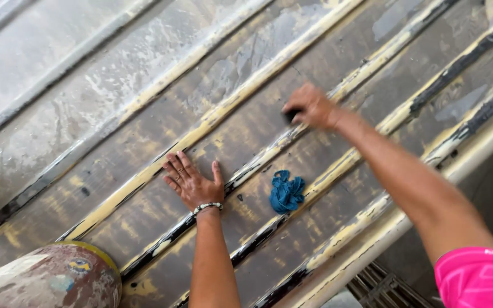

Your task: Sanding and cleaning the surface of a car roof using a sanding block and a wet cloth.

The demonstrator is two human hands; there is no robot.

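A wide ribbed panel (144, 102) of worn, yellowed and brown-stained sheet fills the view, its raised ridges running diagonally. At the lower left corner sits a stained, rounded drum (47, 279) with a yellow rim. The left hand (192, 182) lies flat and open on the panel, fingers spread, a beaded bracelet (207, 207) at its wrist. The right hand (312, 107) is closed around a small dark object (290, 115), pressed to a ridge. A crumpled blue rag (286, 193) lies between the arms.
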